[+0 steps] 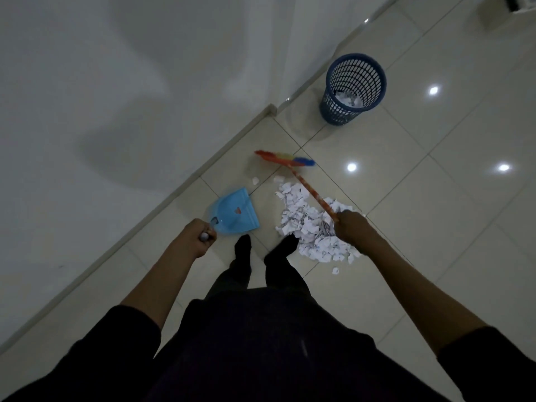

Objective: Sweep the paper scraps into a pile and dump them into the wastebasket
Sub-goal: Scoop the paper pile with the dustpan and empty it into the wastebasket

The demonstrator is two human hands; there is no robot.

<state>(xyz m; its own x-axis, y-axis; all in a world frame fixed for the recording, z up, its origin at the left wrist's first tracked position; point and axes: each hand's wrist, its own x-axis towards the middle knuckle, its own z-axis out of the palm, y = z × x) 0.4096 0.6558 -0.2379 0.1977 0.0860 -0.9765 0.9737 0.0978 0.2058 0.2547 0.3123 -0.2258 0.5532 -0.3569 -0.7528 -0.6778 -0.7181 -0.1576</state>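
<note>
Right hand [349, 227] clenched round the end of the broom [301, 181] handle; shaft running up and away to the left of that hand, long axis diagonal, bristle head at the far end, beyond the scraps. Left hand [203, 235] gripping the grey handle of the dustpan [235, 211]; pan just ahead of that hand, mouth apparently facing away and right.

Paper scraps [307, 224] heaped directly beneath and left of the right hand — between the two hands, nearer the right. A few strays beyond the pile, near the bristles.

Wastebasket [352, 88] well apart, far ahead of the right hand, some paper already inside.

Judgement: pile largely formed; next, drawing bristles back toward the pan — sweep direction leftward, pan to be lowered beside the heap.
</note>
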